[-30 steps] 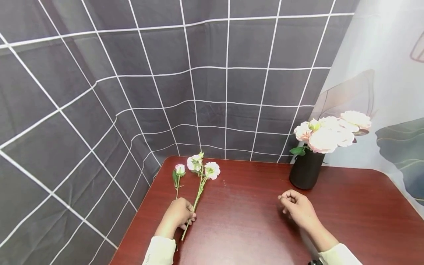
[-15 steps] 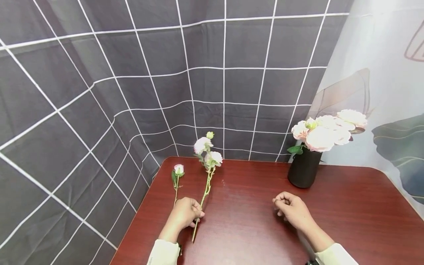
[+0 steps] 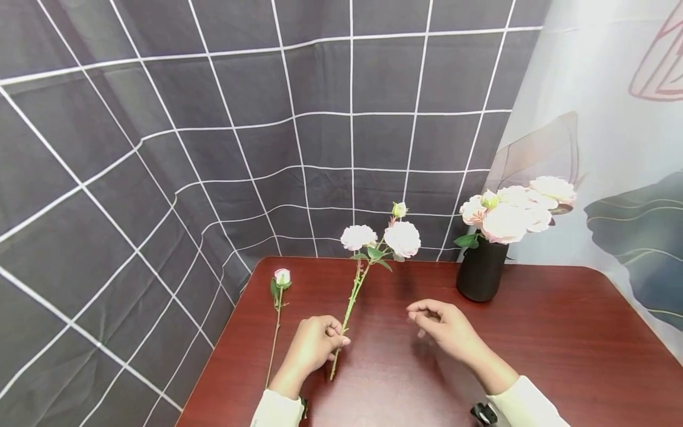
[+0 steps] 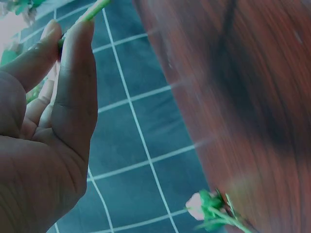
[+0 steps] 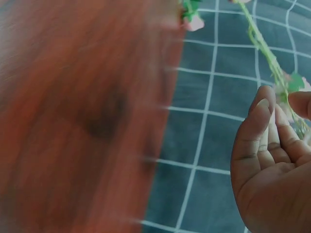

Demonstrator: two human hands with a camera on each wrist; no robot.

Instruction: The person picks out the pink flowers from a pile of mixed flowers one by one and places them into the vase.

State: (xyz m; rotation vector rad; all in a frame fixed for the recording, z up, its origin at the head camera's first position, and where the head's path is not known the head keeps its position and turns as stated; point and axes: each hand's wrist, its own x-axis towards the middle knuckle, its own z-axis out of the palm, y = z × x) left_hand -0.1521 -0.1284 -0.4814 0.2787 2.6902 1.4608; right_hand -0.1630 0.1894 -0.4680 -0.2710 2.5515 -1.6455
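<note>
We see the flower sprig (image 3: 354, 296) pinched low down between the thumb and fingers of the left hand (image 3: 315, 341), so that hand is by far the nearer, being in contact. Its long axis runs up and away from us with a lean to the right, 2 open blossoms (image 3: 402, 239) and 1 bud (image 3: 399, 209) at the far end, and a short length of stalk poking out below the grip. Whether that lower end touches the table (image 3: 384, 385), we cannot tell.

The right hand (image 3: 448, 332) is to the right of the sprig and apart from it, fingers loosely curved, thumb near the forefinger, holding nothing. Past it, farther right and farther from us, stands the black vase (image 3: 482, 273) with a bunch of pale flowers (image 3: 512, 220) filling its mouth. The sprig's heads point only partly that way, and the right hand sits on the near side of the space between sprig and vase. To the left of the left hand, 1 rosebud (image 3: 282, 277) lies on the table, its stalk running back towards us beside the left wrist
</note>
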